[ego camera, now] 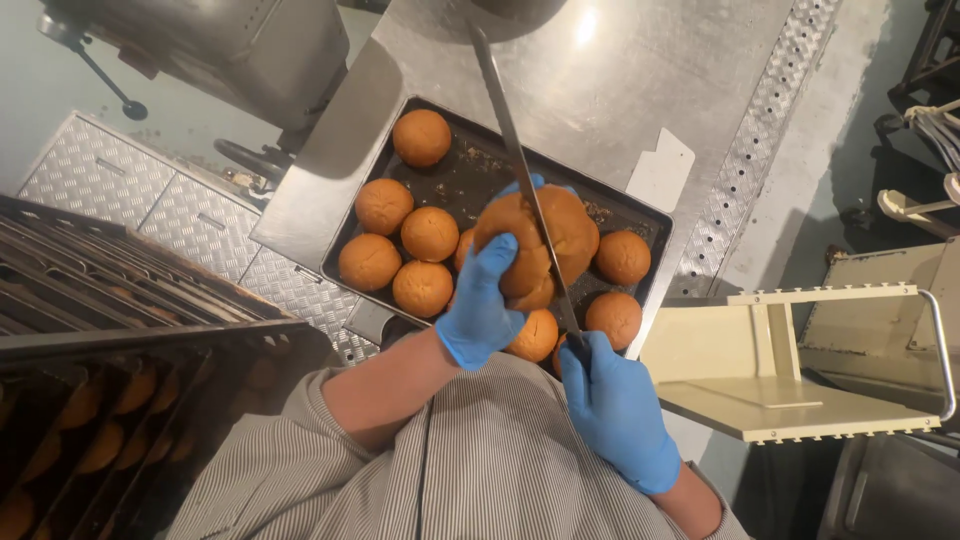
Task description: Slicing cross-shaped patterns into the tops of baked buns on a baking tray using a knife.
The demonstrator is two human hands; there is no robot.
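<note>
Blue gloves: I see one on each hand, over striped sleeves.
Left hand (482, 305): I have it clasped around a large golden bun (535, 240), fingers curled over its near side, lifting it above the tray.
Right hand (615, 410): my fist is clenched on the handle of a long knife (520, 170), just to the right of and nearer to me than the left hand.
Knife: I see the blade running away from the right hand, across the top of the held bun and on over the steel table (620, 80).
Held bun: it sits between the left fingers and the blade, touching both; I cannot tell how deep the blade is.
Tray (470, 170): dark and crumb-strewn, it lies directly under both hands.
Other buns (430, 234): round, golden, mostly left of the left hand; a few (622, 257) right of it.
Rack (100, 290): far to the left of the left hand, holding more buns on shelves.
Cream stand (800, 380): right of the right hand, well apart.
</note>
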